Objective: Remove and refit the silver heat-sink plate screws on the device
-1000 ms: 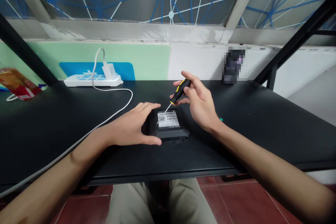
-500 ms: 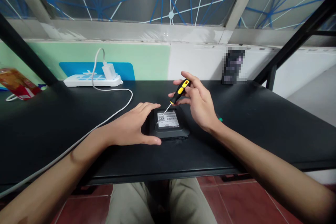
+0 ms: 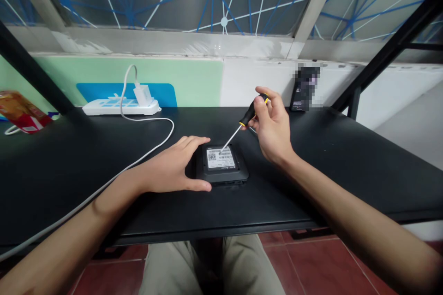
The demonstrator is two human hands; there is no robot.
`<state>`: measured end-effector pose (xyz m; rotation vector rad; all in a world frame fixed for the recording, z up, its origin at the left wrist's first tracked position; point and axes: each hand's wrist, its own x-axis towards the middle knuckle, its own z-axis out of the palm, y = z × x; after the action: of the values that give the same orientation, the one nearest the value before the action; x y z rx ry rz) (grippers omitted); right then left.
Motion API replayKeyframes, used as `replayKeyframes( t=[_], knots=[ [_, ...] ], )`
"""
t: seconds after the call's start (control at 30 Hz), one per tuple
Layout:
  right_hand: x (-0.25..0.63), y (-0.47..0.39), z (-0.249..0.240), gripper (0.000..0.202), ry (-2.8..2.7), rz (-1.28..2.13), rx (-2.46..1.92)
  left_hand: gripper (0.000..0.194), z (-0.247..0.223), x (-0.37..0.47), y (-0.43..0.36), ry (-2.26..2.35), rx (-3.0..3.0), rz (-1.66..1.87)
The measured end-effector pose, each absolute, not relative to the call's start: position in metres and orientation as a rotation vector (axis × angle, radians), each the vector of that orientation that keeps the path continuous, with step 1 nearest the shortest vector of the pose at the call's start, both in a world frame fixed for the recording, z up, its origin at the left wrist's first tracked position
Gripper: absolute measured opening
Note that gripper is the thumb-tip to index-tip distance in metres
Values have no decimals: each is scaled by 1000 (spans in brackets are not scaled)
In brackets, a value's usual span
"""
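A flat black electronic box (image 3: 224, 176) lies on the table, with a white label (image 3: 220, 158) bearing a QR code on its upper face. My left hand (image 3: 169, 161) grips its left side, fingers at the far corner and thumb along the near edge. In my right hand (image 3: 273, 124) is a screwdriver (image 3: 251, 113) with a black and yellow handle, held by closed fingers and slanting down to the left. Its metal tip is over the upper part of the label; whether it touches, I cannot tell.
At the back left, a white power strip (image 3: 121, 108) holds a plugged charger (image 3: 142, 95), whose white cable (image 3: 152, 150) runs past my left forearm. A red and orange packet (image 3: 24, 113) is at far left. A blurred-out phone-like object (image 3: 304, 90) leans against the wall.
My right hand has moved right and slightly up, turning as it goes. The screwdriver tip has left the label's left edge for its upper middle. My left hand stays on the box.
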<state>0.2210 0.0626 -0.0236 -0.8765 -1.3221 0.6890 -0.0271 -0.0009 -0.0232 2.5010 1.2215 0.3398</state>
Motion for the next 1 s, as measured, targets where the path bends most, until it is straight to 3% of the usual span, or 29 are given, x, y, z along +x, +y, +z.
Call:
replayKeyframes(
  t=[0.13,0.43,1.0],
  knots=[
    [236,76,-21,43,-1391,583,-1051,97,-24,-30,1,1223,2494,348],
    [230,60,-21,40,-2093,54,-1607,97,-27,-37,2,1270,2505,325],
    [227,62,-37,37,-2316,-69,-1735,92,-23,-36,0,1240,2571,313]
  ],
)
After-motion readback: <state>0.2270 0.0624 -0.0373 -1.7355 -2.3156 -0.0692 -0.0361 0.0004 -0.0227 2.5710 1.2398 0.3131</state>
